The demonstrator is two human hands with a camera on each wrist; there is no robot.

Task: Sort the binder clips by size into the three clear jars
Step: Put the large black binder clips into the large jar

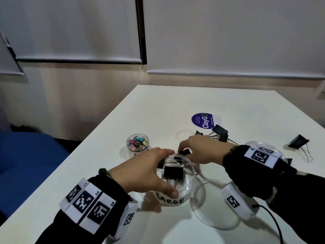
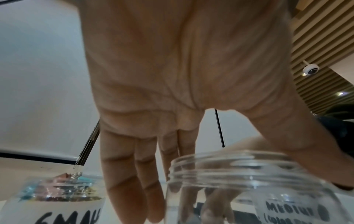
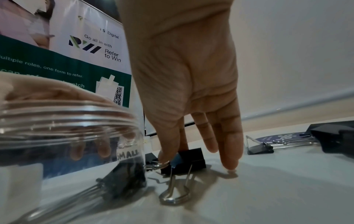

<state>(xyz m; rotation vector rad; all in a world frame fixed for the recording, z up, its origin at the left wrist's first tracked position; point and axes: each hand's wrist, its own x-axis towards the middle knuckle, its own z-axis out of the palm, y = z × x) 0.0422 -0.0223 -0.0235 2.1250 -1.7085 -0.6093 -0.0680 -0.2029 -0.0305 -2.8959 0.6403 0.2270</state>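
My left hand grips the clear jar labelled LARGE, thumb on the near wall and fingers over the far rim. One black binder clip stands inside it. Just behind the jar, my right hand pinches a black binder clip that lies on the table, while its other fingers point straight down. The small jar holds several coloured clips. A third clear jar sits partly hidden under my right wrist. In the left wrist view my palm hangs over the jar rim.
Loose black clips lie at the back and far right. Two clear lids rest on the white table, one near me and one further back. A purple sticker is beyond them. The table's left edge is close to the small jar.
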